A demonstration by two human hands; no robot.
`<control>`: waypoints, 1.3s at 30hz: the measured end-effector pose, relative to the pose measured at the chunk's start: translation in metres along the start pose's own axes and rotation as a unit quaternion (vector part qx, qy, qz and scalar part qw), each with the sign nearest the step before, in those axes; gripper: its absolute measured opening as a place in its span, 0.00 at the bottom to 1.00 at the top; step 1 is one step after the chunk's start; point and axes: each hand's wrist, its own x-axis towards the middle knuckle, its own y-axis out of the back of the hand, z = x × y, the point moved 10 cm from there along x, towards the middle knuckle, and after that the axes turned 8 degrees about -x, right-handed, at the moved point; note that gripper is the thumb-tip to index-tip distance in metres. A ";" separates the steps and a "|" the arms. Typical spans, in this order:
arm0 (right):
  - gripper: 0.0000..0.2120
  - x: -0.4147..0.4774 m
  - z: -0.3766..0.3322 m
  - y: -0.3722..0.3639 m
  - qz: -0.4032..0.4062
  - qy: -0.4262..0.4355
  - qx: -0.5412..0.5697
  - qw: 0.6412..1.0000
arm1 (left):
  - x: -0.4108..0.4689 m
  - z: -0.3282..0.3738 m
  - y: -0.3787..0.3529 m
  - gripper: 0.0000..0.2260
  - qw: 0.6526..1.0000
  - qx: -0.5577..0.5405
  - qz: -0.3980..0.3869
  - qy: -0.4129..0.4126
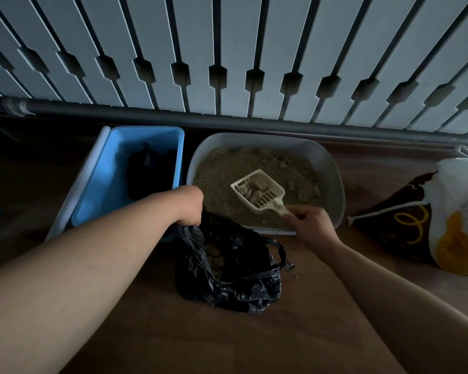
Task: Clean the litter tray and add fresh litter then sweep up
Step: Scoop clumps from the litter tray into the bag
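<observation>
A grey litter tray (333, 168) sits on the floor against the wall, filled with sandy litter and several clumps. My right hand (310, 225) grips the handle of a cream slotted scoop (257, 190), which is held over the litter with clumps lying in it. My left hand (191, 205) holds up the rim of a black plastic bag (227, 268) just in front of the tray. The bag's mouth gapes and some clumps show inside it.
A blue bin (103, 184) with a black bag inside stands left of the tray. A brown and white litter sack (430, 217) lies at the right. A slatted white panel and a dark pipe (227, 120) run behind. A few grains lie on the wooden floor (312, 261).
</observation>
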 end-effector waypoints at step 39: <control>0.10 -0.045 -0.041 0.004 -0.116 0.089 -0.053 0.988 | -0.011 -0.001 0.008 0.13 1.000 -0.013 0.020 -0.002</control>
